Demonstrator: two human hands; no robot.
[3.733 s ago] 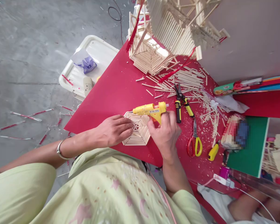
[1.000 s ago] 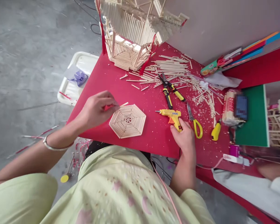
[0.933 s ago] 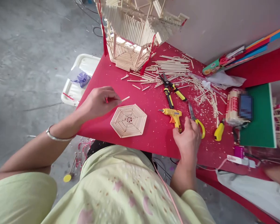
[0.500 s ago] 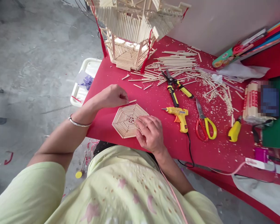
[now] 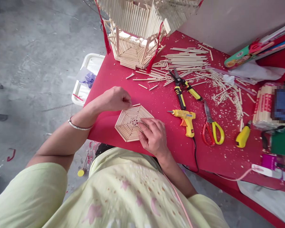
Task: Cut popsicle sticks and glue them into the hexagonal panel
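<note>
The left hand [image 5: 118, 98] pinches 1 stick [image 5: 136, 105], its free end jutting rightward past the fingertips. The stick's long axis slants slightly up to the right, roughly parallel to the far edge of the 6-sided panel [image 5: 126, 127]. It lies at that edge; whether the 2 touch, I cannot tell. The panel is flat on the red table [image 5: 173, 144], nearer the person than the pinch and a little to its right.

The right hand [image 5: 154, 136] rests over the panel's right part; whether its thumb and fingers clamp the rim is hidden. Of the 2 hands, the left is nearer that far edge. The glue gun [image 5: 188, 122] lies right of the right hand, nozzle pointing left.
</note>
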